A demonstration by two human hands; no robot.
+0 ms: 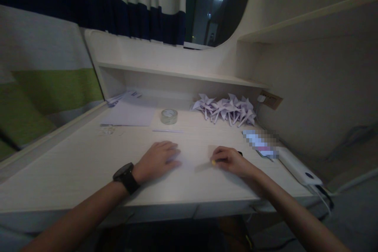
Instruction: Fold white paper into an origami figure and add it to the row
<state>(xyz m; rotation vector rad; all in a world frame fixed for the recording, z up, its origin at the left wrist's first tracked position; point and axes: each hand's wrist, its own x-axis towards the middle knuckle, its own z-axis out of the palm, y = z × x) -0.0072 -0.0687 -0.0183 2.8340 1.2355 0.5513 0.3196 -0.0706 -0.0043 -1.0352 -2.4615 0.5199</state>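
Note:
My left hand (159,160) lies flat on the desk with its fingers stretched out; a pale sheet of paper (187,156) seems to be under its fingertips, though its edges hardly show against the desktop. To the right, my right hand (228,160) is closed in a pinch around a slim tool with a yellow tip (214,162). A black end shows behind the knuckles; the fingers hide the rest, so its exact kind cannot be made out. Beyond the left hand lie a thin white paper stick (167,131) and a roll of clear tape (169,117).
Several folded paper pinwheels (226,108) are heaped at the back right. A stack of white paper (130,112) lies back left beside small scraps (108,130). A lit phone (258,141) and a white power strip (298,165) line the right side, under a shelf.

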